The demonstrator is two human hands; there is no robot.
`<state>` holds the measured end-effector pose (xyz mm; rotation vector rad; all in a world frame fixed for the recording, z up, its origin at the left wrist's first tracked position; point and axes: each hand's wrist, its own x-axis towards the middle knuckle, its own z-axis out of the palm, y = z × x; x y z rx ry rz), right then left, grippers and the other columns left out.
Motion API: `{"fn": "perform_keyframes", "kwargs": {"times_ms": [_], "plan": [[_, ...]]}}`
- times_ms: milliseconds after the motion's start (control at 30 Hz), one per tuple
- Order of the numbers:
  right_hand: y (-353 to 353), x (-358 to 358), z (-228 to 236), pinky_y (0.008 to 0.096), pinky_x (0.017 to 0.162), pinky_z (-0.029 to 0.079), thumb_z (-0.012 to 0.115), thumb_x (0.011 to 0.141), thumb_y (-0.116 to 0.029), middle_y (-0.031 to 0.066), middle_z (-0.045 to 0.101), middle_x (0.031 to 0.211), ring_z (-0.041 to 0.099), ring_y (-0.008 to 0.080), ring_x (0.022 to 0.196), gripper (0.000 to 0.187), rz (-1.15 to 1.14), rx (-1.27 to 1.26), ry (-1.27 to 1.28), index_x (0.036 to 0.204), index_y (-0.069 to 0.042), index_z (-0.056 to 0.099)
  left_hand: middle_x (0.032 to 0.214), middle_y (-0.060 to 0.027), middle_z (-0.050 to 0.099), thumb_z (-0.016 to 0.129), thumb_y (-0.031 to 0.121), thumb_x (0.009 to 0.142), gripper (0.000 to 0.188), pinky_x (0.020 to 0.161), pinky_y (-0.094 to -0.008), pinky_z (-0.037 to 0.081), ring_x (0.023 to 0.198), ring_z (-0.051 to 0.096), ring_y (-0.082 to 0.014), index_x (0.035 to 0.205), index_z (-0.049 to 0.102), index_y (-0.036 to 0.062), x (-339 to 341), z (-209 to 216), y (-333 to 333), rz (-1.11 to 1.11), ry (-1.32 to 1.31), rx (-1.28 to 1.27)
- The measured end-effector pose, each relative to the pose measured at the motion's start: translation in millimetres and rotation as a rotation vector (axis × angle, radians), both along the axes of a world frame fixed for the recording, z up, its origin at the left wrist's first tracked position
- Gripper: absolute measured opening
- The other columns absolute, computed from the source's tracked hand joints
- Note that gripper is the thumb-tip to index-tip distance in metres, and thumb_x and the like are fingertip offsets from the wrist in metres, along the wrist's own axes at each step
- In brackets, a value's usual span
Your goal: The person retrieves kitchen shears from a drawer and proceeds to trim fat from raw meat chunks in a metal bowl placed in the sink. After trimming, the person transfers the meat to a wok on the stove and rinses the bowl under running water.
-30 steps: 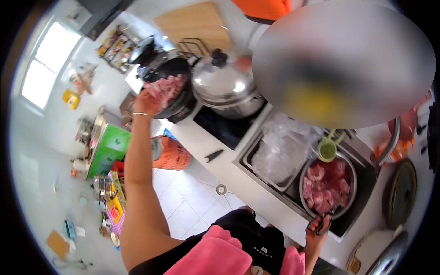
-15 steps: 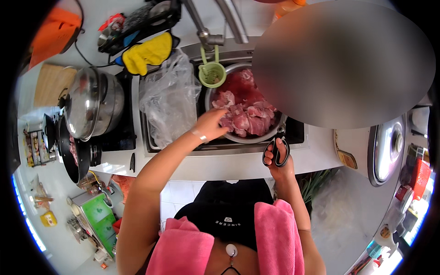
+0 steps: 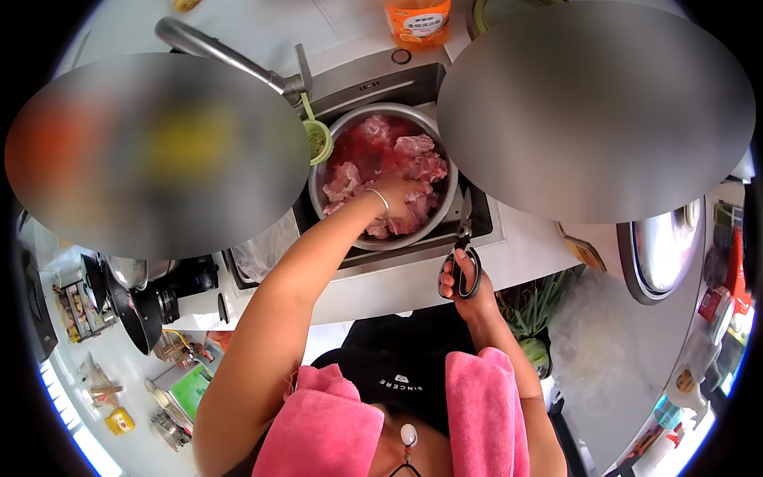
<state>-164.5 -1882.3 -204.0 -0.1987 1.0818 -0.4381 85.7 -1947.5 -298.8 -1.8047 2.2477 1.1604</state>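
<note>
A round metal bowl (image 3: 319, 184) sits in the sink and holds chunks of raw meat (image 3: 343, 181) in reddish water. Into the near right part of the meat reaches my left hand (image 3: 404, 195), with a bracelet at the wrist. Its fingers are sunk among the pieces, so their grip is hidden. My right hand (image 3: 462, 280) is closed round the black handles of kitchen scissors (image 3: 465, 226). Their blades point away from me, just right of the bowl, over the sink's near edge.
A green strainer cup (image 3: 318, 141) hangs left of the bowl, below the faucet (image 3: 226, 56). An orange bottle (image 3: 418, 22) stands behind the sink. A plastic bag (image 3: 266, 248) lies at the sink's left. At right is a lidded silver pot (image 3: 664, 253). Grey blurs cover both upper sides.
The view has shifted to the right. My left hand has moved from the meat's left edge deeper into the bowl. The scissors stay in my right hand, their blades now plainly visible.
</note>
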Motion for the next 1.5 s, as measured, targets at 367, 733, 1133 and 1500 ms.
{"fn": "perform_keyframes", "kwargs": {"times_ms": [367, 733, 1133, 1500], "plan": [[-8.8, 6.4, -0.2, 0.0267, 0.046, 0.035, 0.059, 0.088, -0.04, 0.0047, 0.048, 0.057, 0.046, 0.0159, 0.047, 0.038, 0.042, -0.009, -0.046, 0.077, -0.004, 0.053, 0.101, -0.0154, 0.062, 0.075, 0.012, 0.053, 0.058, 0.079, -0.0384, 0.049, 0.094, 0.061, -0.0316, 0.109, 0.06, 0.0137, 14.5, 6.9, -22.0, -0.018, -0.067, 0.257], [-3.2, 25.9, -5.5, 0.0268, 0.046, 0.036, 0.061, 0.087, -0.04, 0.0044, 0.051, 0.058, 0.049, 0.0163, 0.047, 0.038, 0.071, 0.026, -0.056, 0.076, -0.004, 0.053, 0.097, -0.0125, 0.064, 0.077, 0.015, 0.053, 0.056, 0.08, -0.0345, 0.047, 0.093, 0.061, -0.0268, 0.105, 0.057, 0.0065, 39.4, -12.9, 1.6, 0.177, 0.123, 0.208], [-7.7, 26.2, -0.4, 0.0286, 0.048, 0.039, 0.058, 0.088, -0.043, 0.005, 0.05, 0.057, 0.048, 0.0162, 0.048, 0.041, 0.077, -0.028, -0.098, 0.077, -0.004, 0.053, 0.078, -0.0039, 0.056, 0.077, 0.013, 0.063, 0.037, 0.062, -0.0263, 0.044, 0.072, 0.053, -0.0121, 0.089, 0.052, 0.0058, 61.6, -4.0, 20.1, 0.483, 0.459, 0.248], [16.7, 48.0, -11.6, 0.0252, 0.061, 0.035, 0.038, 0.082, -0.076, 0.0012, 0.054, 0.075, 0.052, 0.013, 0.066, 0.072, 0.417, -0.159, -0.409, 0.094, -0.008, 0.056, 0.08, 0.0051, 0.041, 0.079, 0.008, 0.06, 0.043, 0.064, -0.0208, 0.038, 0.073, 0.04, -0.0055, 0.084, 0.044, 0.0088, 79.5, 63.8, 48.3, 0.743, 0.36, -0.283]]}}
